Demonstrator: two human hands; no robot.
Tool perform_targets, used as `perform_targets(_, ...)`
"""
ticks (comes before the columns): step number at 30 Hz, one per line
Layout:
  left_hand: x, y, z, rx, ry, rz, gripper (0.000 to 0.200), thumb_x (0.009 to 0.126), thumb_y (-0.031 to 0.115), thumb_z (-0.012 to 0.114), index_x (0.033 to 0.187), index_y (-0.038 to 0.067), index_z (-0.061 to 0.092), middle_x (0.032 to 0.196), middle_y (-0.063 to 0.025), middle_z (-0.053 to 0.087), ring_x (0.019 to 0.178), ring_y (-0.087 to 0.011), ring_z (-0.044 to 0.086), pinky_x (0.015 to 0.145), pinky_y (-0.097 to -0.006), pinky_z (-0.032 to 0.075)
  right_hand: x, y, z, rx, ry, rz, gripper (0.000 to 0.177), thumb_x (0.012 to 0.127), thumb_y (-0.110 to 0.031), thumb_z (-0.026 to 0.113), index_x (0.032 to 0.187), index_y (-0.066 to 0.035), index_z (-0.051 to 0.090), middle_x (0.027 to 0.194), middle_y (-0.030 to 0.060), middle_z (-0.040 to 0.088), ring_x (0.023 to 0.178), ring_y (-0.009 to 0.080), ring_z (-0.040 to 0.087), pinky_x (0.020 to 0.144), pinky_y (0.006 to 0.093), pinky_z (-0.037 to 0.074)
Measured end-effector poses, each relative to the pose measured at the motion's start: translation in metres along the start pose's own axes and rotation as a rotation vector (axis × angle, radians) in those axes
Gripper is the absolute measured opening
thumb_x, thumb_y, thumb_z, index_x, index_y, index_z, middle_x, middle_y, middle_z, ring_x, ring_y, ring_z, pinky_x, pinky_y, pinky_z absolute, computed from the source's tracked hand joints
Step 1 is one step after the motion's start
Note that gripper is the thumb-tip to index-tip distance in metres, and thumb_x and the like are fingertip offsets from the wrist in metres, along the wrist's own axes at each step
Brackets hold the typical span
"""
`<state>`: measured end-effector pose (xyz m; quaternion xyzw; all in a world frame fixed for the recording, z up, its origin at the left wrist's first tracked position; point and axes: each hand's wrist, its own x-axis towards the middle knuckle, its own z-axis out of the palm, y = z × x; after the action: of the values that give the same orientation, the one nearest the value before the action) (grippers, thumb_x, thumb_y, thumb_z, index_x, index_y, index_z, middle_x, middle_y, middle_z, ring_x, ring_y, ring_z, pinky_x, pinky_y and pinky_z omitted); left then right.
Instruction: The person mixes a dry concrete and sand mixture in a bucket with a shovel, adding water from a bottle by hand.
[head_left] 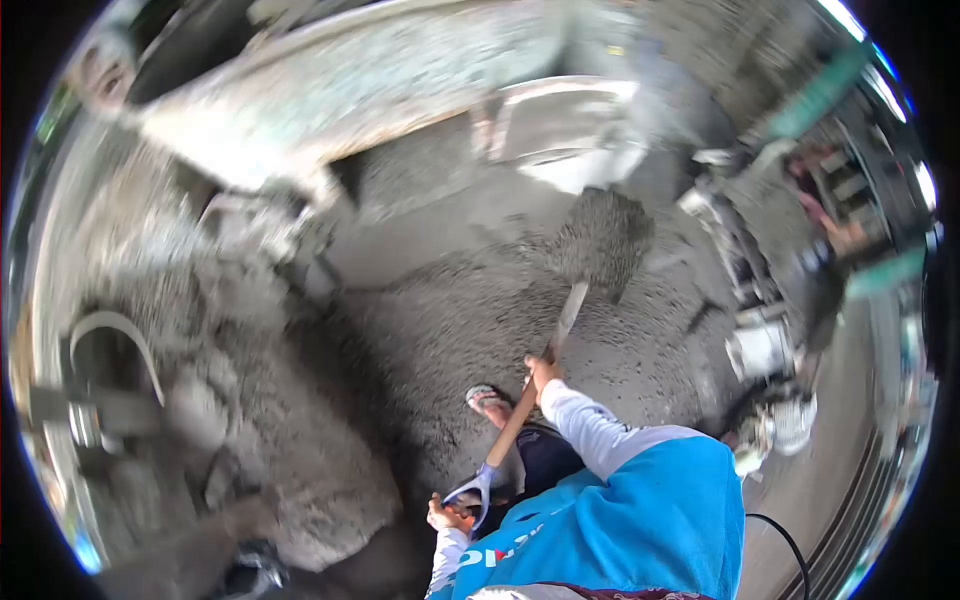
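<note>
A shovel (pixel 515 420) runs slantwise from near my body up toward the middle right. My left hand (pixel 450 515) is closed around its pale D-shaped grip at the rear end. Farther along, my right hand (pixel 543 372) wraps the wooden shaft. On the shovel's blade sits a heap of dark grey, gritty material (pixel 605 235), which hides most of the metal. Beneath the shaft spreads a loose layer of similar grey material (pixel 440 330). My sandalled foot (pixel 487 403) stands on it, left of the shaft.
A long, pale, worn metal trough (pixel 370 85) crosses the top. Just beyond the shovel load is a pale-rimmed, open-topped container or chute (pixel 570 120). Machinery with a motor-like part (pixel 790 425) stands at right. A grey mound (pixel 300 460) rises at left. Blur softens the outer areas.
</note>
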<state>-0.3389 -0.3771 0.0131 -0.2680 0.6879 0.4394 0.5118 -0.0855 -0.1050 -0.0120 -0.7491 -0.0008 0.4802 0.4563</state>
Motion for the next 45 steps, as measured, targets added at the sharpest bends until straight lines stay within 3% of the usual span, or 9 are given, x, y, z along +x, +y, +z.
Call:
perform_targets(8,-0.166,0.057,0.27,0.166,-1.11,0.238,0.017,0.086,0.02,0.062,0.078,0.009,0.052,0.065,-0.0032,0.051,0.053,-0.0192,0.055,0.044,-0.0329,0.045,0.059,-0.34,-0.12,0.618,-0.138,-0.299,0.021,0.084,-0.024,0.065,0.083,-0.005,0.056,0.068,0.0085,0.054,0.055,0.0266,0.053,0.051,0.0415,0.045)
perform_targets(12,-0.324,0.059,0.313,0.592,-1.374,1.723,0.034,0.069,0.028,0.082,0.076,0.006,0.057,0.066,-0.0075,0.054,0.054,-0.0258,0.055,0.053,-0.0337,0.045,0.084,-0.43,-0.19,0.724,-0.471,-0.465,0.027,0.082,-0.035,0.064,0.083,-0.009,0.054,0.066,0.0061,0.052,0.058,0.0224,0.052,0.054,0.0404,0.046)
perform_targets(15,-0.356,0.079,0.285,0.647,-1.553,2.162,0.038,0.066,0.031,0.084,0.077,0.005,0.059,0.068,-0.0101,0.056,0.055,-0.0306,0.056,0.054,-0.0351,0.046,-0.003,-0.451,-0.189,0.773,-0.576,-0.475,0.026,0.082,-0.033,0.064,0.084,-0.01,0.053,0.067,0.0043,0.052,0.058,0.0216,0.051,0.056,0.0395,0.046)
perform_targets(18,-0.28,0.075,0.234,0.482,-1.389,1.964,0.034,0.069,0.027,0.082,0.075,0.003,0.057,0.066,-0.0117,0.059,0.057,-0.0257,0.06,0.053,-0.0368,0.048,-0.038,-0.414,-0.15,0.696,-0.635,-0.556,0.025,0.082,-0.03,0.066,0.088,-0.01,0.052,0.069,0.0034,0.052,0.059,0.0214,0.053,0.058,0.0395,0.047)
perform_targets(22,-0.164,0.074,0.145,0.175,-0.958,0.737,0.033,0.09,0.034,0.061,0.076,0.005,0.053,0.06,-0.0089,0.059,0.047,-0.0156,0.058,0.046,-0.03,0.048,-0.07,-0.297,-0.063,0.518,-0.591,-0.315,0.019,0.084,-0.019,0.069,0.09,-0.011,0.053,0.066,0.0031,0.051,0.058,0.021,0.053,0.057,0.0406,0.048)
perform_targets(28,-0.001,0.017,-0.096,-0.319,0.01,-0.009,0.037,0.088,0.045,0.061,0.071,0.012,0.054,0.052,-0.0043,0.046,0.044,-0.0223,0.051,0.039,-0.0384,0.041,-0.037,0.104,0.056,-0.059,-0.562,0.044,0.014,0.089,-0.024,0.061,0.09,-0.011,0.057,0.064,0.0038,0.055,0.045,0.0213,0.055,0.041,0.0429,0.049)
perform_targets(30,0.044,-0.068,-0.269,-0.791,-0.963,-0.203,0.042,0.093,0.046,0.05,0.087,0.008,0.068,0.072,-0.009,0.062,0.07,-0.028,0.063,0.069,-0.0453,0.054,-0.05,0.28,0.04,-0.171,-0.57,0.495,0.021,0.09,-0.031,0.058,0.087,-0.01,0.058,0.063,0.0033,0.056,0.043,0.0214,0.055,0.041,0.0412,0.049)
perform_targets(34,-0.116,-0.131,-0.371,-0.444,0.503,-0.003,0.046,0.092,0.041,0.049,0.108,0.0,0.062,0.101,-0.0157,0.064,0.088,-0.0319,0.063,0.08,-0.0431,0.052,-0.152,0.381,-0.042,-0.453,-0.573,0.851,0.023,0.086,-0.033,0.061,0.082,-0.011,0.055,0.061,0.003,0.053,0.044,0.021,0.054,0.042,0.0403,0.048)
perform_targets(45,0.08,0.017,-0.094,-0.23,0.594,0.366,0.023,0.089,0.023,0.06,0.073,0.008,0.052,0.046,-0.0017,0.036,0.032,-0.0146,0.033,0.03,-0.0304,0.028,0.029,0.374,0.147,-0.374,-0.646,0.789,0.034,0.078,-0.038,0.07,0.07,-0.014,0.048,0.056,0.0021,0.046,0.047,0.0199,0.05,0.045,0.0376,0.045)
